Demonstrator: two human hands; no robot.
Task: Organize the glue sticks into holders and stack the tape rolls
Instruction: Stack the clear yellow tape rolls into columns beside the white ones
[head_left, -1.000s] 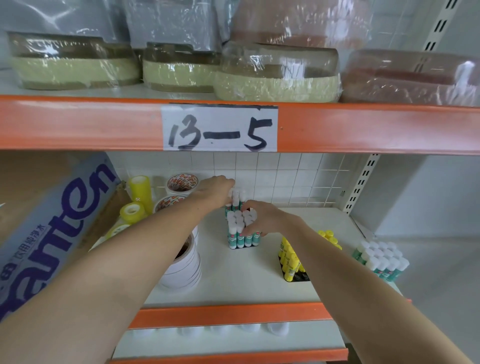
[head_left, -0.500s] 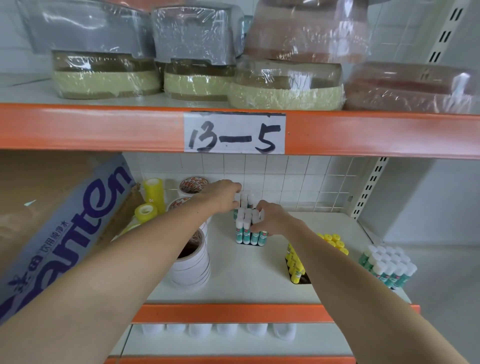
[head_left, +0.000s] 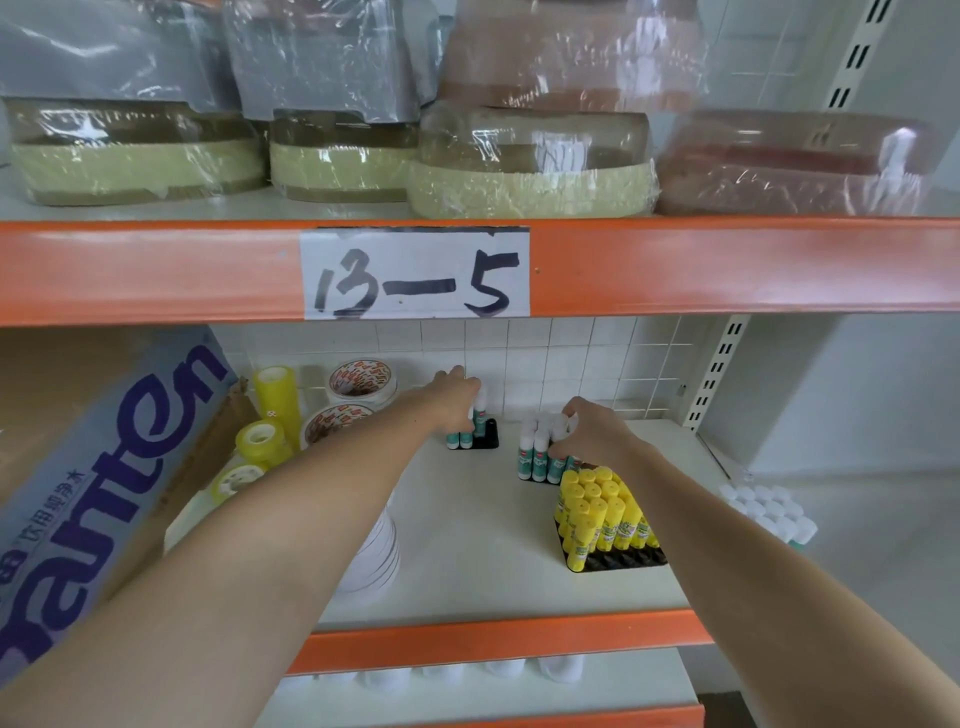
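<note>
At frame centre we see our left hand (head_left: 460, 397) gripping white-capped green glue sticks (head_left: 480, 415) in a small black holder (head_left: 488, 436), while right of it our right hand (head_left: 589, 434) grips another white-capped cluster (head_left: 535, 452) behind yellow glue sticks (head_left: 597, 514).

Two hands reach onto the shelf, the left hand (head_left: 460, 397) and the right hand (head_left: 592, 434).

Three black holders show: one under the left hand (head_left: 485, 435), one under the yellow glue sticks (head_left: 621, 560), and one mostly hidden under the right hand.

About eleven yellow glue sticks (head_left: 597, 512) stand together. The white-capped glue sticks (head_left: 537, 452) are too bunched up to count well.

Three yellow tape rolls (head_left: 260, 441) sit at the left. Two tape rolls with red print (head_left: 361, 382) sit behind them.

Four wrapped bundles (head_left: 530, 166) sit on the top shelf.

One paper label (head_left: 415, 273) says 13-5.
</note>
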